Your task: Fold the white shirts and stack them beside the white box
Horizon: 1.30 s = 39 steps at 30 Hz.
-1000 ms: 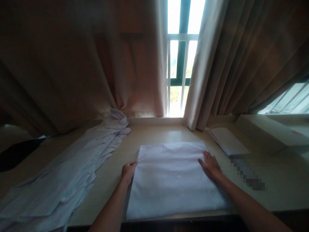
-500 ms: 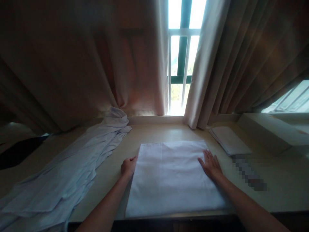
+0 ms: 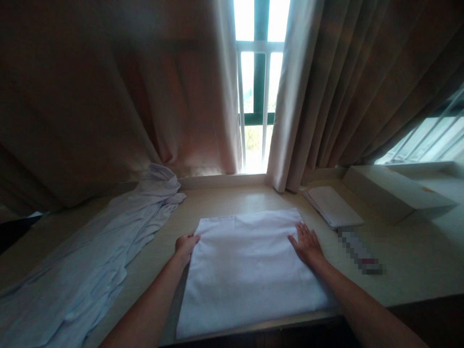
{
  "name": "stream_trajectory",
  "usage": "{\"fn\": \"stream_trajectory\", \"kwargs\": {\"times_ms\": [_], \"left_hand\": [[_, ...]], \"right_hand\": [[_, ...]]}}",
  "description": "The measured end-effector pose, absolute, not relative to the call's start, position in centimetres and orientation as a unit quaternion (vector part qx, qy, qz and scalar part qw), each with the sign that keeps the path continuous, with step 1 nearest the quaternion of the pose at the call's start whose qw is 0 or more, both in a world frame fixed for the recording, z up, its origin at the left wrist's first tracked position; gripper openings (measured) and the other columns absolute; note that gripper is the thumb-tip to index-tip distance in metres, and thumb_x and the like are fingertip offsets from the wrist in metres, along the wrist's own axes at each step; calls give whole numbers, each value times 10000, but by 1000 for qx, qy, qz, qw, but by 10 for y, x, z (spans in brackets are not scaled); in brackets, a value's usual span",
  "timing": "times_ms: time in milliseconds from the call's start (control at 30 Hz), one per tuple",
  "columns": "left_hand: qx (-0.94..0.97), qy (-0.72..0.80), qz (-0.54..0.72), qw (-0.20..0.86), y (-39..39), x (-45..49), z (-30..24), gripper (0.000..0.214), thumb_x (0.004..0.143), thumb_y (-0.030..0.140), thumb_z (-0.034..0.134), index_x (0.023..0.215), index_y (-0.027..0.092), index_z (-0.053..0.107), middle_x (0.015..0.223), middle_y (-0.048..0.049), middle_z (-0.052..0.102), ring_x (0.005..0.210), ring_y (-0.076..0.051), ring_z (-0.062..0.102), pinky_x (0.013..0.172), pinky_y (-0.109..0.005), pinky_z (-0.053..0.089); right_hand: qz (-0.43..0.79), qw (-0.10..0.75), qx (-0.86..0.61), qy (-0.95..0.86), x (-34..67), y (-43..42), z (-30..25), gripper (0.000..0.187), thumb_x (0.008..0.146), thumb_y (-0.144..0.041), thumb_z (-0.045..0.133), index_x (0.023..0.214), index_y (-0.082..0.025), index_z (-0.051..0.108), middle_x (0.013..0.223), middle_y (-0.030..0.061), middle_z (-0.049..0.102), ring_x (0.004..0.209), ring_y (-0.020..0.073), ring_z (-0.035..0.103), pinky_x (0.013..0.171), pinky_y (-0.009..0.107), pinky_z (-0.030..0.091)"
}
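Note:
A folded white cloth (image 3: 246,270) lies flat on the pale table (image 3: 406,261) in front of me. My left hand (image 3: 185,245) rests at the cloth's left edge with its fingers curled onto the fabric; whether it grips the edge I cannot make out. My right hand (image 3: 306,243) lies flat and open on the cloth's right side, fingers spread and pointing away from me.
A long crumpled white sheet (image 3: 90,261) stretches across the table's left side. A small stack of folded white cloths (image 3: 333,207) sits at the back right, beside a flat pale box (image 3: 395,193). Brown curtains (image 3: 108,96) hang behind, parted over a barred window (image 3: 259,82).
The view has shifted, so everything sits a little further left in the picture. Both hands keep their places on the cloth; the left fingers curl a bit further onto its edge.

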<state>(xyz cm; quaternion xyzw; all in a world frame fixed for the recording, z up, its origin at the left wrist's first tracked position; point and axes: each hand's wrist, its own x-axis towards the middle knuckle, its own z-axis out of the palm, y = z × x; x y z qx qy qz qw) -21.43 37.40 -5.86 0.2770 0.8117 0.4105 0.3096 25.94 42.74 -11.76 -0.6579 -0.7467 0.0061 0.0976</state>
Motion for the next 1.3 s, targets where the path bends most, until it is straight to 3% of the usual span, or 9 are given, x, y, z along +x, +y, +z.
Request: {"fn": "stream_trajectory", "kwargs": {"times_ms": [167, 333, 400, 500, 667, 767, 867, 1300], "left_hand": [[266, 776, 456, 344, 371, -206, -50, 163, 571, 133, 674, 729, 123, 637, 611, -33, 657, 549, -171, 627, 531, -279, 505], [288, 797, 453, 278, 372, -200, -46, 192, 599, 121, 629, 791, 130, 629, 616, -32, 640, 629, -200, 650, 590, -304, 519], [307, 810, 444, 229, 372, -201, -44, 269, 632, 149, 623, 901, 134, 619, 734, -60, 671, 766, -221, 668, 696, -336, 529], [367, 813, 424, 156, 367, -198, -41, 405, 703, 213, 601, 1101, 144, 570, 1097, -141, 652, 1089, -256, 600, 946, -412, 456], [594, 736, 309, 100, 336, -173, -57, 463, 802, 360, 551, 1234, 195, 560, 1445, -97, 458, 1387, -218, 328, 1158, -366, 219], [661, 733, 156, 29, 319, -164, -79, 646, 847, 500, 464, 1391, 153, 431, 1533, -132, 313, 1441, -265, 200, 1174, -446, 138], [625, 774, 97, 0, 313, -166, -98, 728, 872, 580, 364, 1469, 168, 308, 1563, -134, 238, 1451, -275, 157, 1165, -476, 128], [622, 776, 101, -30, 308, -163, -101, 737, 889, 607, 298, 1484, 172, 280, 1566, -129, 229, 1450, -274, 161, 1168, -470, 107]], "right_hand": [[11, 102, -655, -748, 260, 426, -115, 727, 945, -584, 242, 1492, -106, 263, 1555, 117, 232, 1443, 220, 118, 1163, 446, 38], [4, 111, -651, -751, 261, 427, -115, 719, 943, -579, 270, 1478, -99, 295, 1546, 130, 253, 1438, 234, 149, 1164, 437, 62], [-2, 117, -646, -754, 261, 428, -117, 720, 943, -576, 277, 1472, -88, 306, 1541, 140, 263, 1436, 237, 160, 1164, 422, 69], [-1, 123, -642, -757, 262, 429, -118, 729, 941, -575, 281, 1462, -66, 319, 1532, 157, 277, 1433, 242, 173, 1163, 403, 84], [13, 123, -644, -755, 261, 429, -118, 735, 941, -575, 275, 1465, -61, 311, 1537, 160, 263, 1435, 244, 162, 1163, 409, 81], [11, 109, -650, -752, 260, 428, -116, 732, 942, -579, 262, 1471, -75, 306, 1542, 145, 257, 1436, 240, 157, 1164, 421, 48], [8, 96, -655, -750, 260, 427, -114, 733, 942, -583, 252, 1479, -86, 293, 1545, 132, 256, 1437, 233, 155, 1165, 424, 17], [11, 76, -662, -746, 260, 425, -115, 739, 950, -585, 204, 1499, -91, 241, 1566, 109, 200, 1450, 216, 79, 1163, 442, -22]]}}
